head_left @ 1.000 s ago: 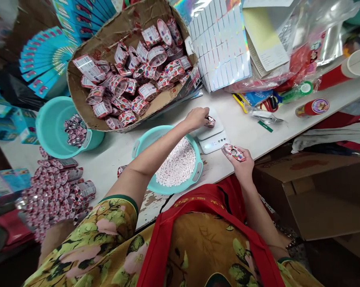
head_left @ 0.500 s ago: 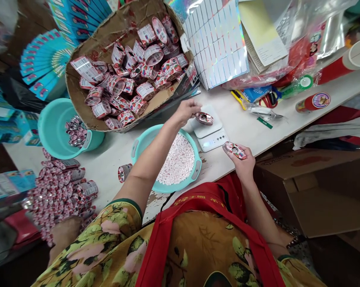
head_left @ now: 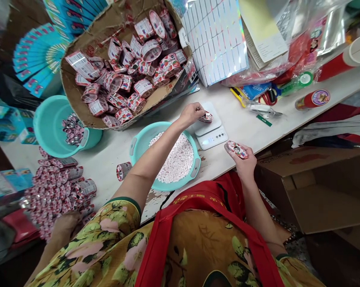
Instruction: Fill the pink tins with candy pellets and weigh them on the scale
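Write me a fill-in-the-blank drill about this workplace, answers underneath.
The left hand is at a container on the white digital ____. The open box heaped with containers is made of ____. The apron's main colour is ____.
Missing words: scale; cardboard; red.

The left hand (head_left: pixel 192 114) reaches well over the bench (head_left: pixel 248 131), fingers bent, while the right hand (head_left: pixel 246 163) curls at the near edge.

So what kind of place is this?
Probably a small packing workshop: there's a white digital scale, a cardboard box of printed containers and a teal basin of little pale pieces.
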`<state>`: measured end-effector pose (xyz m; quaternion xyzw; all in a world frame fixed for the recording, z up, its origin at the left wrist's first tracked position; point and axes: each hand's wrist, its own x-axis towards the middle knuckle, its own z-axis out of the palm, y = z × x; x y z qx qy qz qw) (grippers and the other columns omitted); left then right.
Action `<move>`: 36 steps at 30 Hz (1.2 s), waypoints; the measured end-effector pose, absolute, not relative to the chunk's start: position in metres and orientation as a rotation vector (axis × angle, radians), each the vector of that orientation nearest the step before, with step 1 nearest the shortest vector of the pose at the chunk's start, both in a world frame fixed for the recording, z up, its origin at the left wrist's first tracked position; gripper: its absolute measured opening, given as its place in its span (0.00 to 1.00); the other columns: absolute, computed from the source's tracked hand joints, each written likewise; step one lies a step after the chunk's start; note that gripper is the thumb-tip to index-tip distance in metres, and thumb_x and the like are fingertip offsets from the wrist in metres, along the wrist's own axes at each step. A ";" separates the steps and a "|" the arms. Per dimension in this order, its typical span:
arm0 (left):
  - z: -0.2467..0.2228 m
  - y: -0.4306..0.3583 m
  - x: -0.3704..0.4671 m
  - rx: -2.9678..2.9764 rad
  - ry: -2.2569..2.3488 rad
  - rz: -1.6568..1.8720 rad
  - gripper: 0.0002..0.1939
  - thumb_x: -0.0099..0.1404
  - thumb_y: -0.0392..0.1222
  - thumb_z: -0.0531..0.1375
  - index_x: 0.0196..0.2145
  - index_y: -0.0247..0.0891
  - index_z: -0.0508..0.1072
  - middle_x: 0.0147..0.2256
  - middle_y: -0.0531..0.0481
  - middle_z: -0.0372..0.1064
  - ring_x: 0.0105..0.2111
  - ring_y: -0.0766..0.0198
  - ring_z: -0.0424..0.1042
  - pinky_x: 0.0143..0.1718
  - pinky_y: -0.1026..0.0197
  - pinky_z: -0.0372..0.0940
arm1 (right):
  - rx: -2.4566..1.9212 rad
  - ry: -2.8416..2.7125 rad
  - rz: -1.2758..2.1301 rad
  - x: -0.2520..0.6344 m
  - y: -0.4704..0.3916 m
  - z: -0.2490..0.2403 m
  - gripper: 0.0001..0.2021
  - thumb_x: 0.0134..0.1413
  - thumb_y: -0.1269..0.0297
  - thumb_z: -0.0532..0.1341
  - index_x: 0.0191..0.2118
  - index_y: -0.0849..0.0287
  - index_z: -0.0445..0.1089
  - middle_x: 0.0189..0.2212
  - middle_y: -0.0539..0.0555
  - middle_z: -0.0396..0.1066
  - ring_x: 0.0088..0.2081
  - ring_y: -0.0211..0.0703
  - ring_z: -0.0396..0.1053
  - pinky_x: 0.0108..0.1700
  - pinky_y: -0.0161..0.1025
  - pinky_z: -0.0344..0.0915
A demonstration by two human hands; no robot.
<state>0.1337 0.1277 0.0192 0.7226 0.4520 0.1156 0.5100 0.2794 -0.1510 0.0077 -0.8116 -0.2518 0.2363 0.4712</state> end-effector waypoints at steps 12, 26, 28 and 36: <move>0.016 0.133 0.143 2.196 1.090 0.055 0.08 0.59 0.34 0.60 0.36 0.36 0.77 0.40 0.41 0.75 0.42 0.52 0.70 0.43 0.55 0.60 | -2.007 -0.614 0.599 0.279 -0.149 0.008 0.28 0.41 0.49 0.75 0.47 0.58 0.76 0.45 0.56 0.76 0.46 0.48 0.74 0.54 0.49 0.71; 0.023 0.140 0.132 1.705 0.992 0.376 0.07 0.52 0.30 0.62 0.31 0.36 0.73 0.30 0.50 0.71 0.33 0.63 0.69 0.37 0.60 0.63 | -1.999 -0.587 0.595 0.280 -0.147 0.009 0.28 0.39 0.50 0.75 0.47 0.58 0.76 0.44 0.56 0.77 0.45 0.47 0.74 0.53 0.49 0.71; 0.024 0.142 0.121 1.405 1.027 0.462 0.06 0.55 0.34 0.64 0.32 0.36 0.71 0.28 0.51 0.70 0.28 0.68 0.68 0.32 0.64 0.62 | -2.004 -0.589 0.592 0.281 -0.149 0.007 0.28 0.39 0.50 0.75 0.46 0.58 0.76 0.44 0.56 0.77 0.45 0.48 0.74 0.53 0.49 0.71; 0.021 0.141 0.094 1.049 1.133 0.444 0.10 0.64 0.45 0.64 0.32 0.37 0.70 0.24 0.54 0.65 0.18 0.74 0.60 0.19 0.69 0.49 | -1.995 -0.584 0.583 0.283 -0.151 0.002 0.28 0.39 0.51 0.75 0.47 0.58 0.76 0.44 0.56 0.76 0.46 0.48 0.74 0.54 0.49 0.71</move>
